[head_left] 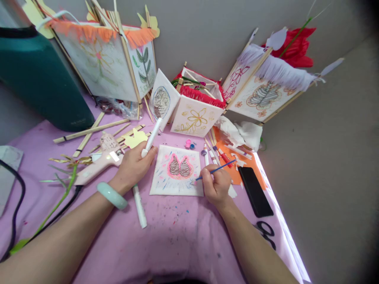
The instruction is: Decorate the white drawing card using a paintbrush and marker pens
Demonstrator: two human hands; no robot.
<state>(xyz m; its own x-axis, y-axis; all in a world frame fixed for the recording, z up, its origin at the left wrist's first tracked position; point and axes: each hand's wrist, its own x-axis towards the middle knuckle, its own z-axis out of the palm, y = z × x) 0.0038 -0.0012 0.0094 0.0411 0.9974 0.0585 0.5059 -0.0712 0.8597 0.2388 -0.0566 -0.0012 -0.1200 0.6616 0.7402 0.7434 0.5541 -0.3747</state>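
Note:
A white square panel (177, 187) lies flat on the table, bearing a drawing of two brown-striped shapes ringed in pink, with blue strokes around them. My right hand (217, 183) pinches a thin blue stick (223, 166), whose tip meets the panel's lower right part; whether it is a brush or a pen I cannot tell. To the panel's left, my left hand (134, 163) is closed around a white marker (154, 136) that points up and away. Another white marker (139, 209) lies below that wrist, partly hidden by it.
Decorated paper lanterns (97, 67) stand at the back, beside a green bottle (44, 79). A corded glue gun (97, 167) and wooden sticks (91, 131) lie left. Markers (206, 154), orange paper (251, 163), a black phone (255, 191) and scissors (266, 232) lie right.

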